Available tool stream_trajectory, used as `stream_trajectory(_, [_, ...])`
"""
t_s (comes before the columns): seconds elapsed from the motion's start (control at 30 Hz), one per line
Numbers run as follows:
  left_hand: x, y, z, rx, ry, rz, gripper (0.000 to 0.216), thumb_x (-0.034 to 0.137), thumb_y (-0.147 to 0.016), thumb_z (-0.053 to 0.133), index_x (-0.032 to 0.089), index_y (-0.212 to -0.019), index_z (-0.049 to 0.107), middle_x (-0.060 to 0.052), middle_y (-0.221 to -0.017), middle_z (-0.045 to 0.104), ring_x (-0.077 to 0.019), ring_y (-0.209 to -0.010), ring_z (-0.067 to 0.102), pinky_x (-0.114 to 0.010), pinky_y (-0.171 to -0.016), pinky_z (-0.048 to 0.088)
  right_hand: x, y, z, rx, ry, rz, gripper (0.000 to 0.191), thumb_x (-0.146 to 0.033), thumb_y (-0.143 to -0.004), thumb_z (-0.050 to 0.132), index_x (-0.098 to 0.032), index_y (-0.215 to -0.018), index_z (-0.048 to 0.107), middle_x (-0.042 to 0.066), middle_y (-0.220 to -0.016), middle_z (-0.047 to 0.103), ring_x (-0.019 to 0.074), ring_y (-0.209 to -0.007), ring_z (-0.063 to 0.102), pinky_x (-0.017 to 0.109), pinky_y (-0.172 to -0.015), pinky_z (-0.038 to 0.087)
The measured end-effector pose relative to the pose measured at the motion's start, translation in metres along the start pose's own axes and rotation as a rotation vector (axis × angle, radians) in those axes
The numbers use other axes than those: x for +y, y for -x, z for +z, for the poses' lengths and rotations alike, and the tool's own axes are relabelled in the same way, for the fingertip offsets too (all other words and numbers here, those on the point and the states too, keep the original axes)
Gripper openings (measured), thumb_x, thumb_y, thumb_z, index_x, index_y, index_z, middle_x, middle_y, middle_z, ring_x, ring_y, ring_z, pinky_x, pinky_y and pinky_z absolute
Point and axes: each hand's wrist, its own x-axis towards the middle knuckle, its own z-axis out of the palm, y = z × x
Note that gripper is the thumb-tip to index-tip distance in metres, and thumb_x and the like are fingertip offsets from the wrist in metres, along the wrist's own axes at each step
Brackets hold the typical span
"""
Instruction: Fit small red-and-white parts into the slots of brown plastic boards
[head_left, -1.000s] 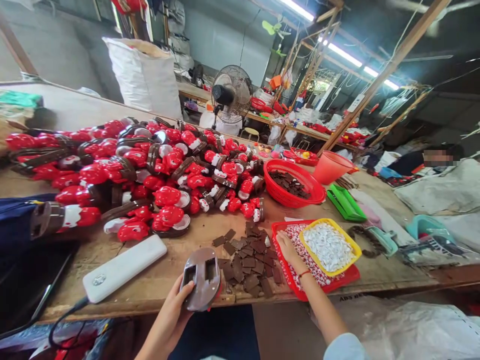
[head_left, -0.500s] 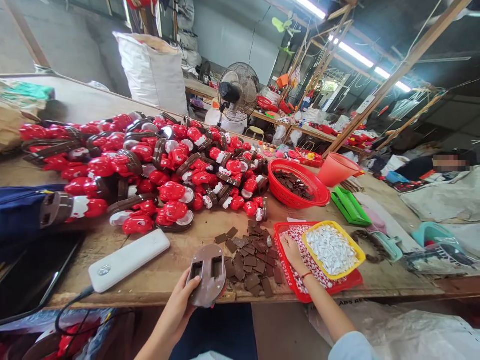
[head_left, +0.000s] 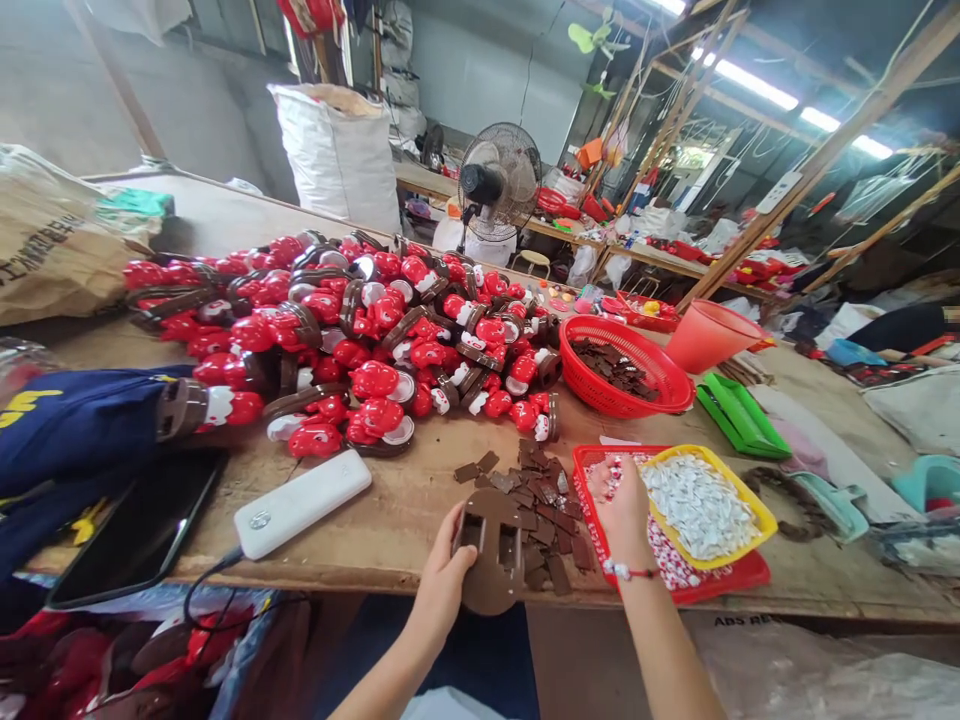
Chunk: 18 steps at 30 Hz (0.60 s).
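My left hand (head_left: 442, 585) grips a brown plastic base piece (head_left: 493, 548) with two rectangular slots, held at the near table edge. Just beyond it lies a heap of small brown flat pieces (head_left: 536, 495). My right hand (head_left: 624, 508) reaches down into the red tray (head_left: 739, 578) of small red-and-white parts, fingers bent among them; whether it pinches one is hidden. A yellow tray (head_left: 761, 512) of white bits sits inside the red tray, right of that hand.
A big pile of red toy figures (head_left: 352, 330) covers the middle of the wooden table (head_left: 390, 520). A white power bank (head_left: 302, 503), a black phone (head_left: 131, 540), a round red basket (head_left: 628, 365), green trays (head_left: 739, 415), a fan (head_left: 499, 185).
The view has swung left, shifting everything rightward in frame. My left hand has tilted the brown base more upright. My right hand stays in the red tray, now pressed deeper among the parts.
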Motion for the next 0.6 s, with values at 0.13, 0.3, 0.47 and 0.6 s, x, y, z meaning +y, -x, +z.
stream_trajectory(0.13, [-0.018,0.006,0.013,0.003,-0.079,0.069,0.056,0.018,-0.059,0.042,0.015,-0.115,0.042,-0.008,-0.128,0.043,-0.0190,-0.122,0.032,-0.035,-0.104,0.019,-0.012,0.050,0.063,-0.148,-0.399,0.124,0.021,-0.034,-0.070,0.040,-0.019,-0.060,0.028,-0.009,-0.047,0.027,0.0023,-0.034,0.024,0.016,-0.033,0.018])
stream_trajectory(0.3, [-0.036,0.003,0.026,0.064,-0.119,0.127,0.054,0.019,-0.064,0.041,0.013,-0.118,0.038,-0.011,-0.131,0.037,-0.0195,-0.123,0.029,-0.036,-0.105,0.016,-0.001,0.087,0.094,-0.088,-0.428,0.121,0.019,-0.028,-0.072,0.038,-0.018,-0.058,0.031,-0.008,-0.048,0.035,0.0026,-0.036,0.031,0.016,-0.035,0.024])
stream_trajectory(0.47, [-0.038,0.000,0.035,0.100,-0.187,0.138,0.048,0.024,-0.072,0.038,0.013,-0.118,0.039,-0.013,-0.131,0.036,-0.0209,-0.123,0.029,-0.039,-0.105,0.015,0.008,0.096,0.087,-0.100,-0.312,0.040,0.021,-0.028,-0.073,0.038,-0.017,-0.056,0.034,-0.006,-0.048,0.040,0.0049,-0.043,0.041,0.019,-0.044,0.036])
stream_trajectory(0.6, [-0.041,0.000,0.039,0.132,-0.215,0.182,0.044,0.026,-0.074,0.036,0.016,-0.116,0.042,-0.011,-0.130,0.039,-0.0204,-0.122,0.030,-0.039,-0.104,0.017,0.009,0.094,0.087,-0.080,-0.356,0.133,0.024,-0.027,-0.071,0.037,-0.018,-0.050,0.028,-0.008,-0.040,0.031,0.0039,-0.034,0.030,0.018,-0.035,0.027])
